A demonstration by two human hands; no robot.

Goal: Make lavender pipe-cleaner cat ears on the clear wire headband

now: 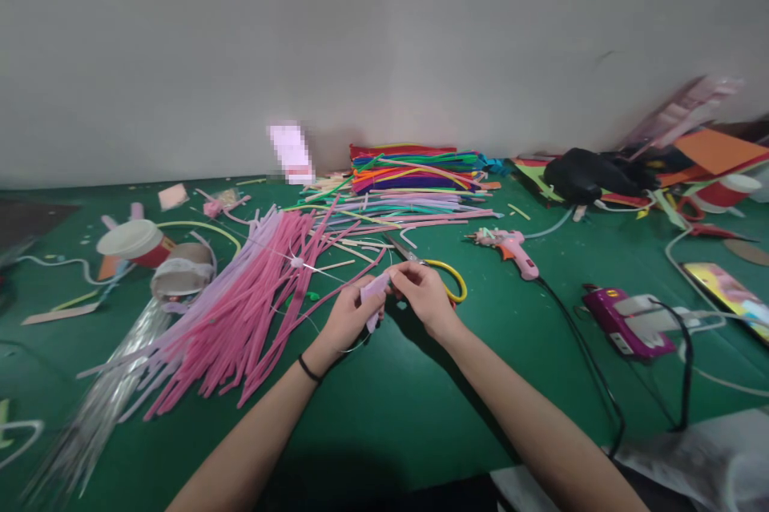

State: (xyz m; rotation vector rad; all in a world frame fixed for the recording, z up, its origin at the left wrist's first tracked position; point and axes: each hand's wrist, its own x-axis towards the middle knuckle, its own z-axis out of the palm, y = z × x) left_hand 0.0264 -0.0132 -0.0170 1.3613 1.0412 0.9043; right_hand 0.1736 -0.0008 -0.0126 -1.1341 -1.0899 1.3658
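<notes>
Near the middle of the table, my left hand (352,310) is closed around a small pale purple piece (375,293), flat and soft-looking. My right hand (422,296) pinches its upper right edge between thumb and fingertips. Thin pale wires curve out around my left hand, and one runs toward a small white knot (296,262) over the pink pipe cleaners (240,320). Just behind my right hand lie scissors with yellow handles (450,278), partly covered by it. Blur hides the fine detail of the purple piece.
Bundles of coloured pipe cleaners (414,171) lie against the grey wall. A pink glue gun (510,247) and a purple power strip (628,324), with cables, sit to the right. Paper cups (135,241), a tape roll (183,272) and clear strips (120,384) are at left.
</notes>
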